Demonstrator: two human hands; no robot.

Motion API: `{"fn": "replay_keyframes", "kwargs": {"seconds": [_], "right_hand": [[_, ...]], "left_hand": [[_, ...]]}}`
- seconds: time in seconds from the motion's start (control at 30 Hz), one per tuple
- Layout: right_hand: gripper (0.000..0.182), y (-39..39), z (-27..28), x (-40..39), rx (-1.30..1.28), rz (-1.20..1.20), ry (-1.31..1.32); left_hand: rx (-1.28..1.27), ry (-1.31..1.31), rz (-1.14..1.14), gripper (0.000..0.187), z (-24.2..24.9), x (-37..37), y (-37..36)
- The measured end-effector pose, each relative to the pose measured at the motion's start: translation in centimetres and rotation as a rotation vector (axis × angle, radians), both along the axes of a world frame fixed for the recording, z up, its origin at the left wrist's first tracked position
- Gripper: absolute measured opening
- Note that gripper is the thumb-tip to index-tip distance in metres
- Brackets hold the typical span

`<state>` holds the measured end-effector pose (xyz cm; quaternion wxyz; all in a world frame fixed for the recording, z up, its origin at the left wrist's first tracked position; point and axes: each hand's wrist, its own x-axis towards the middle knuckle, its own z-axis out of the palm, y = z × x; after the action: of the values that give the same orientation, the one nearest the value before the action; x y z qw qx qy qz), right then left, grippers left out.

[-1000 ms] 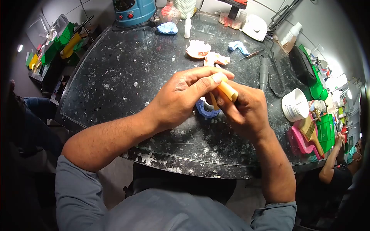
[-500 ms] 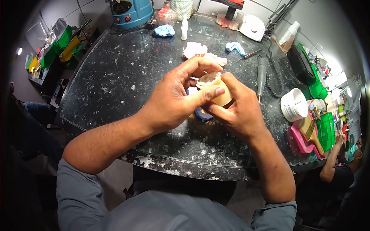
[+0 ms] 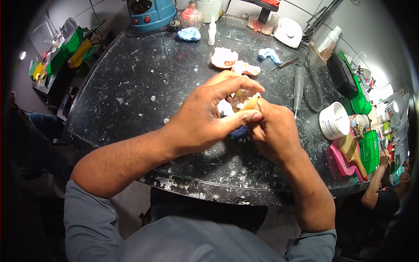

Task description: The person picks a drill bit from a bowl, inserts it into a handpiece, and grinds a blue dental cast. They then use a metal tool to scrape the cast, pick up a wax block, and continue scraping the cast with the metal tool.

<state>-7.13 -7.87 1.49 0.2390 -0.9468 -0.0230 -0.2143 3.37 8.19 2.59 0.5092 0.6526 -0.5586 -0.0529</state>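
Between my hands is a pale yellow, cup-shaped piece (image 3: 249, 105) with a whitish, uneven hollow; it looks like a dental mould. My left hand (image 3: 198, 112) curls around its far side, with the thumb along the near edge. My right hand (image 3: 277, 124) is closed on the piece's right side, its fingers bent and partly hidden. Beneath the hands a dark blue object (image 3: 239, 132) shows on the table, mostly covered. Just beyond my fingers lie a white and pink dental impression (image 3: 224, 58) and a smaller similar piece (image 3: 245, 68).
On the black table (image 3: 131, 87) are blue lumps (image 3: 189, 34), a small white bottle (image 3: 212, 32), a corded handpiece (image 3: 298, 87) and a white tub (image 3: 334, 120). A brush (image 3: 351, 148) rests over a pink dustpan (image 3: 340, 159). Another person's arm (image 3: 377, 183) is at the far right.
The yellow piece has been tilted, so its hollow faces me more. My right hand has turned and closed more tightly, and the left fingers have shifted slightly right. The view moved a little.
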Motion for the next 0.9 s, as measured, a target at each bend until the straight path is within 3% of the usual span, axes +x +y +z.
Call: {"fn": "replay_keyframes", "kwargs": {"seconds": [0.17,0.33,0.5,0.6,0.73,0.9], "right_hand": [[0.014,0.4,0.5,-0.1,0.028,-0.024,0.037],[0.020,0.8,-0.1,0.4,0.156,-0.003,0.015],[0.034,1.6,0.0,0.3,0.367,0.015,0.056],[0.039,2.0,0.8,0.4,0.403,0.062,0.049],[0.045,0.9,2.0,0.3,0.280,-0.004,0.155],[0.045,-0.7,1.7,0.2,0.257,-0.027,0.118]], "left_hand": [[-0.084,-0.034,-0.001,0.036,-0.8,-0.3,-0.7],[-0.099,0.150,-0.018,0.037,-1.1,-0.7,-0.8],[-0.145,-0.040,0.024,0.029,-1.1,-0.2,-0.8],[-0.129,0.725,-0.090,0.010,-0.8,-0.6,-0.2],[-0.241,0.546,0.128,0.012,-0.8,1.9,0.0],[-0.230,0.683,0.327,0.033,1.2,4.4,-0.2]]}}
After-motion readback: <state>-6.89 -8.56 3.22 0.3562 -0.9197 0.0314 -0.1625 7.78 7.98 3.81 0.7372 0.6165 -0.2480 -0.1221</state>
